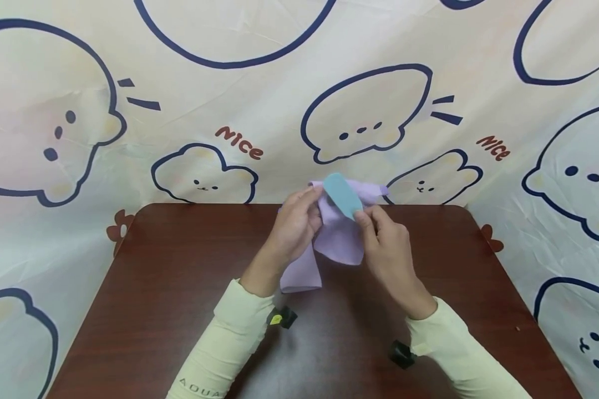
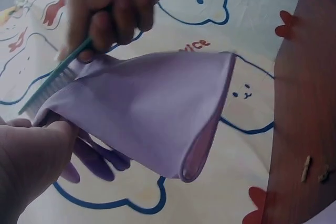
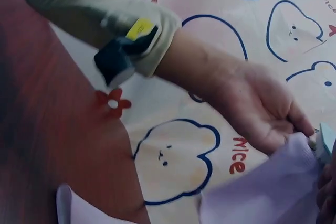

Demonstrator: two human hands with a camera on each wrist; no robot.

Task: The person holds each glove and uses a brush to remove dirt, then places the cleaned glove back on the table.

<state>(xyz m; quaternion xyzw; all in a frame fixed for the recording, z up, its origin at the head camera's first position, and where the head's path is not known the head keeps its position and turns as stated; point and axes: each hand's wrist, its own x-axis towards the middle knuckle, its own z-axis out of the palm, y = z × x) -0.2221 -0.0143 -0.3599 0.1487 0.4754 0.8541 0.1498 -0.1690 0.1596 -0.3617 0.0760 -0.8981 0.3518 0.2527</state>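
Note:
My left hand (image 1: 295, 224) pinches a lavender rubber glove (image 2: 142, 103) near its finger end; the wide cuff hangs down and the glove's fingers dangle below the hand in the left wrist view. My right hand (image 1: 386, 241) grips the handle of a teal brush (image 1: 343, 195). Its white bristles (image 2: 60, 83) face the glove and appear to touch it. Under the left hand, another lavender piece (image 1: 301, 274), like a second glove's cuff, extends toward the wrist. Whether the left hand holds it too, I cannot tell.
Below the hands is a dark brown table (image 1: 179, 266). A cartoon-printed cloth (image 1: 279, 111) hangs behind and on both sides. Each sleeve carries a small black wrist camera (image 1: 402, 354). Small bits (image 2: 306, 169) lie on the table.

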